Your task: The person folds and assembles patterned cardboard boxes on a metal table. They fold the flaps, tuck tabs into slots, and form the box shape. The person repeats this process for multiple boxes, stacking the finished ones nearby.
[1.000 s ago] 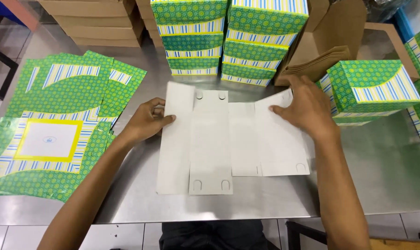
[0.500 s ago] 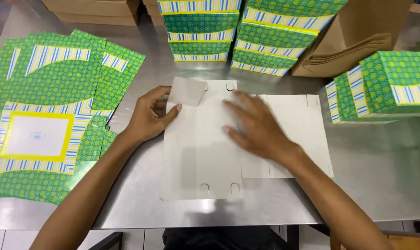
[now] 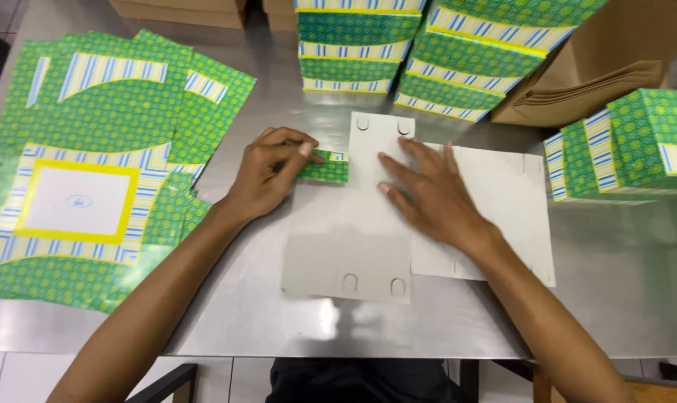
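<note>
Cardboard, a flat grey die-cut box blank (image 3: pixel 353 231) lying printed side down, sits mid-table; since half a second ago its small green side flap (image 3: pixel 325 167) has been folded up and over. The left hand (image 3: pixel 267 175) pinches that flap between thumb and curled fingers, while the right hand (image 3: pixel 428 190) presses flat, fingers spread, on the blank. Bare steel table (image 3: pixel 622 291) lies open toward the near edge; green printed flat sheets (image 3: pixel 92 179) crowd the left, folded green boxes (image 3: pixel 428 52) the back.
</note>
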